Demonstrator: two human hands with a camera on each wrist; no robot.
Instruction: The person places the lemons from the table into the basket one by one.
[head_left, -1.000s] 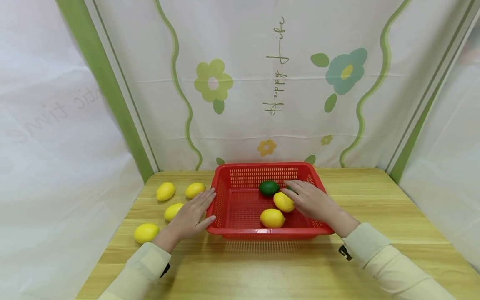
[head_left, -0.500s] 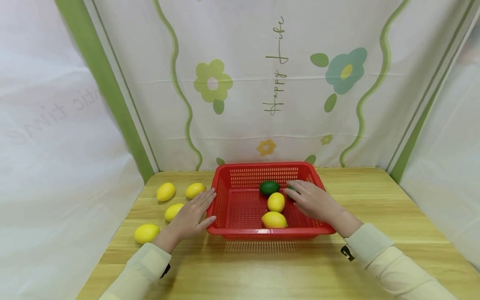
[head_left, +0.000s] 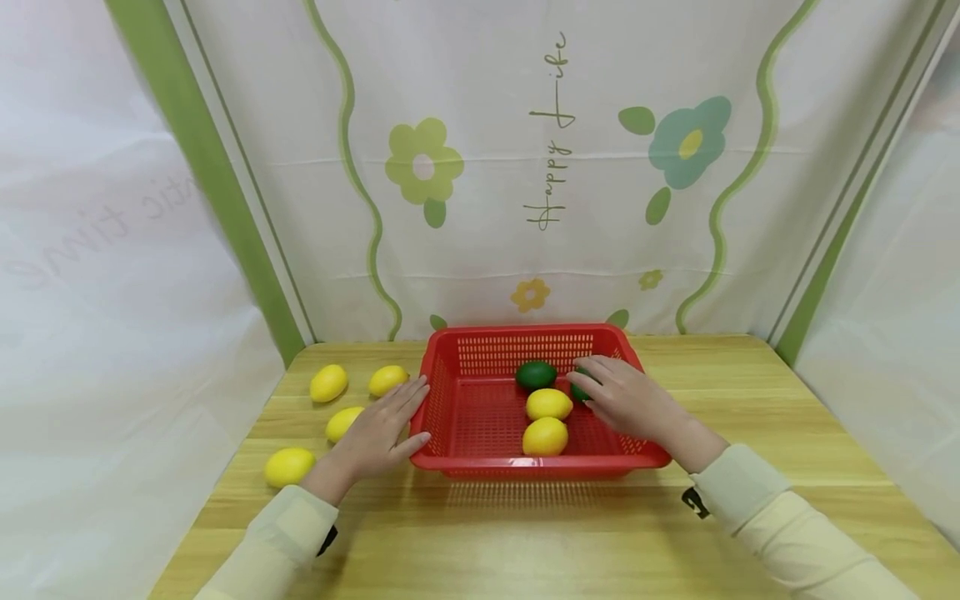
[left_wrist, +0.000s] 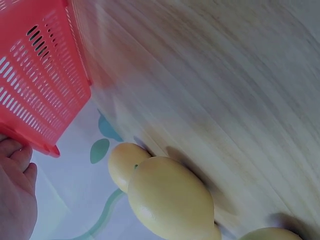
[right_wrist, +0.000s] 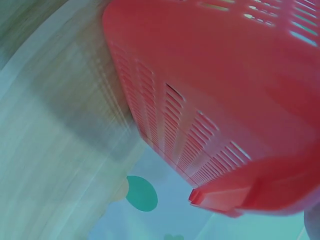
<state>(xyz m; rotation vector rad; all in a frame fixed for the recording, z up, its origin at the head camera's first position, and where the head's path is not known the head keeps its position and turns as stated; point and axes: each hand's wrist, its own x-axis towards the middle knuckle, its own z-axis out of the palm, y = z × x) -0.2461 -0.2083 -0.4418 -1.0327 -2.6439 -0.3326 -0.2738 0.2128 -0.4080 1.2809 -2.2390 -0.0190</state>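
From the head view, the left hand (head_left: 378,433) lays fairly straight fingers along the left rim of the basket (head_left: 540,462). The right hand (head_left: 626,400) bends over a green fruit (head_left: 580,389), half hidden; whether it's gripped I can't tell. Left of it sit another green fruit (head_left: 536,375) and two lemons (head_left: 548,405); four loose lemons (head_left: 289,467) lie left of the basket. The curtain (head_left: 480,83) reads "Happy Life"; side lettering appears mirrored.

Left wrist: hand cut off, fingers touching the rim.

Right wrist: basket wall, just a sliver of hand.
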